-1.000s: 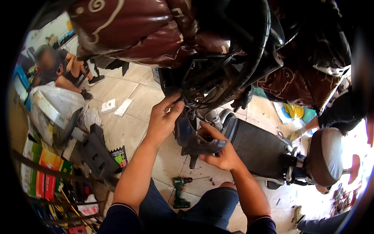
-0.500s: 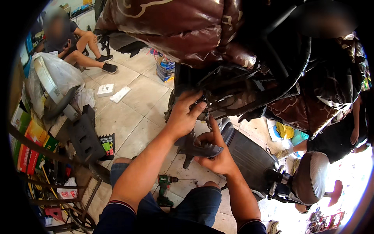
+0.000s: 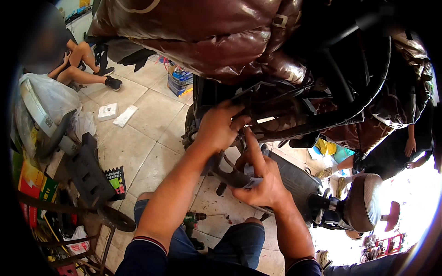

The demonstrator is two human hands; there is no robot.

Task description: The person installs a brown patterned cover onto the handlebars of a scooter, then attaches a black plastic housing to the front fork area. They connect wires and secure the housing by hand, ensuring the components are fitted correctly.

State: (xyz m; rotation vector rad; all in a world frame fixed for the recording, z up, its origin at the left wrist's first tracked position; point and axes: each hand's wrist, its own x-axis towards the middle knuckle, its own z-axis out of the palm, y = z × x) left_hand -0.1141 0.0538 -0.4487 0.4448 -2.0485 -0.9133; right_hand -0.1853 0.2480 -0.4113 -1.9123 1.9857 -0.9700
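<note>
My left hand (image 3: 216, 124) reaches into the dark front of a scooter (image 3: 294, 175). Its thumb and fingers are closed around something small there that I cannot make out. Close by on the right, my right hand (image 3: 262, 186) grips a dark curved plastic part (image 3: 225, 168), with fingers wrapped under it. The right index finger stretches up, its tip near the left thumb. A black cable (image 3: 368, 99) arcs along the frame to the right of both hands. Above them hangs a shiny brown quilted cover (image 3: 207, 41).
A green cordless drill (image 3: 191, 221) lies on the tiled floor between my knees. To the left are a black plastic piece (image 3: 87, 172) and white foam blocks (image 3: 108, 112). One person sits at far left; another person's arm (image 3: 410, 145) shows at right, beyond the scooter seat (image 3: 363, 202).
My view has shifted, so the scene sits further left. The right hand has tilted the curved plastic part, and its index finger stays raised by the left hand, which remains at the scooter's front.
</note>
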